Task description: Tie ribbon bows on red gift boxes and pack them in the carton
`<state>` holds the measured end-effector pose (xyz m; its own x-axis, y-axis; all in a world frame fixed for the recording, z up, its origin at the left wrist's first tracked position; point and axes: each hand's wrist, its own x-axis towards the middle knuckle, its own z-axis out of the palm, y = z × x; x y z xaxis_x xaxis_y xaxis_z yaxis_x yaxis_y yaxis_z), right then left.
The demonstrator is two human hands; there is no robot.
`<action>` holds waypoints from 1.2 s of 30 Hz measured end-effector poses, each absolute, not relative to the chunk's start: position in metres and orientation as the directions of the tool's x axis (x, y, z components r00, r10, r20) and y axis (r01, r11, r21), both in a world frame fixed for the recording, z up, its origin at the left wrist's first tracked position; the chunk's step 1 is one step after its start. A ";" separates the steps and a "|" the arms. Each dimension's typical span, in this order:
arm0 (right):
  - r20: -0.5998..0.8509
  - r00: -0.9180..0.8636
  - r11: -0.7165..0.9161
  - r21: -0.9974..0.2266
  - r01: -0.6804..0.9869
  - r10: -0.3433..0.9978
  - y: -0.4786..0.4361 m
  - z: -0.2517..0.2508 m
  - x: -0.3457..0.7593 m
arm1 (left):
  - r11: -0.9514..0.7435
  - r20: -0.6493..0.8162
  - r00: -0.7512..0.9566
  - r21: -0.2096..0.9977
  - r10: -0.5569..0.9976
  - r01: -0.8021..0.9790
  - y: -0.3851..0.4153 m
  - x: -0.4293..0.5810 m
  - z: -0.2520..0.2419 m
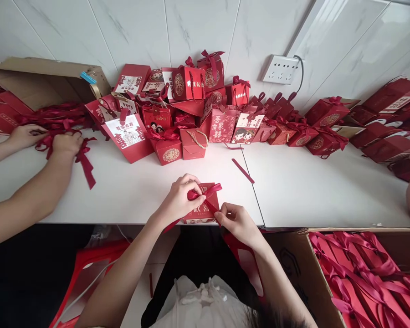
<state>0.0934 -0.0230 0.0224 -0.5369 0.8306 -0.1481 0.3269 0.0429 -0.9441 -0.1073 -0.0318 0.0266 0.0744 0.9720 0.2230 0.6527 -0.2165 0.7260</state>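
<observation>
A small red gift box (pixel 201 210) with white characters lies at the table's front edge, between my two hands. Across its top runs a dark red satin ribbon (pixel 213 190), looped near the middle. My left hand (pixel 184 196) pinches the ribbon loop between thumb and fingers over the box's upper left. On the lower right, my right hand (pixel 237 221) grips a ribbon tail between thumb and forefinger. Another length of ribbon hangs from the box's lower left, below my left wrist. The far side of the box is partly covered by my left hand.
Finished red gift boxes and bags (pixel 171 148) are heaped along the wall. A loose ribbon strip (pixel 243 171) lies on the white table (pixel 294 196). To the left, a co-worker's hands (pixel 66 143) handle ribbons. A carton (pixel 323 273) of ribboned red boxes stands lower right.
</observation>
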 end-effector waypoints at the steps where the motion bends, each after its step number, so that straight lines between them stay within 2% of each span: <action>1: -0.158 -0.545 0.046 -0.939 0.341 0.824 -0.024 0.023 0.098 | -0.205 0.211 0.067 0.744 0.975 0.636 -0.032 -0.108 0.027; 4: -0.219 -0.559 0.074 -0.888 0.454 0.800 -0.036 0.029 0.106 | -0.157 0.157 0.050 0.799 0.986 0.580 -0.031 -0.108 0.028; 7: -0.347 -0.687 0.034 -0.879 0.475 0.638 -0.060 0.026 0.092 | -0.114 0.106 0.046 0.850 0.993 0.515 -0.030 -0.107 0.029; 9: -0.388 -0.773 -0.101 -0.914 0.393 0.502 -0.076 0.016 0.067 | -0.087 0.083 0.029 0.876 0.996 0.475 -0.030 -0.105 0.029; 10: -0.389 -0.787 -0.195 -0.921 0.337 0.480 -0.081 0.009 0.052 | -0.073 0.073 0.017 0.884 0.997 0.462 -0.031 -0.104 0.029; 12: -0.384 -0.770 -0.381 -0.903 0.198 0.509 -0.087 -0.003 0.025 | -0.046 0.059 -0.014 0.890 0.998 0.454 -0.032 -0.101 0.028; 14: -0.365 -0.724 -0.464 -0.883 0.069 0.585 -0.087 -0.009 0.007 | -0.040 0.061 -0.032 0.887 0.998 0.459 -0.034 -0.099 0.026; 17: -0.303 -0.681 -0.437 -0.899 -0.028 0.667 -0.083 -0.010 0.001 | -0.042 0.069 -0.042 0.887 0.997 0.460 -0.034 -0.099 0.024; 22: -0.216 -0.710 -0.341 -0.939 -0.037 0.671 -0.082 -0.011 0.022 | -0.016 0.026 -0.018 0.907 1.000 0.421 -0.032 -0.105 0.023; 25: -0.208 -0.733 -0.213 -0.973 0.087 0.648 -0.080 0.000 0.049 | -0.025 0.013 0.033 0.918 0.999 0.395 -0.031 -0.108 0.024; 29: -0.363 -0.837 -0.050 -0.925 0.377 0.409 -0.054 0.035 0.097 | -0.045 0.019 0.066 0.903 0.998 0.426 -0.031 -0.110 0.024; 30: -0.385 -0.805 -0.042 -0.910 0.411 0.452 -0.043 0.043 0.107 | -0.049 0.022 0.068 0.900 0.997 0.434 -0.031 -0.110 0.024; 31: -0.370 -0.737 -0.038 -0.904 0.426 0.566 -0.030 0.049 0.114 | -0.050 0.022 0.069 0.897 0.997 0.438 -0.030 -0.111 0.024; 33: -0.226 -0.509 0.016 -0.904 0.428 0.831 -0.003 0.051 0.117 | -0.049 0.019 0.072 0.896 0.997 0.442 -0.029 -0.111 0.024; 34: -0.127 -0.420 0.077 -0.898 0.434 0.899 0.010 0.048 0.113 | -0.047 0.016 0.073 0.895 0.997 0.443 -0.029 -0.111 0.024; 36: 0.009 -0.416 0.213 -0.869 0.446 0.909 0.031 0.038 0.100 | -0.042 0.011 0.073 0.894 0.997 0.446 -0.029 -0.111 0.023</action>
<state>0.1003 0.0306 0.0381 -0.4165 0.9091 0.0091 0.4459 0.2130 -0.8694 -0.1110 -0.0290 0.0234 0.0733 0.9972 0.0108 0.4457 -0.0425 0.8942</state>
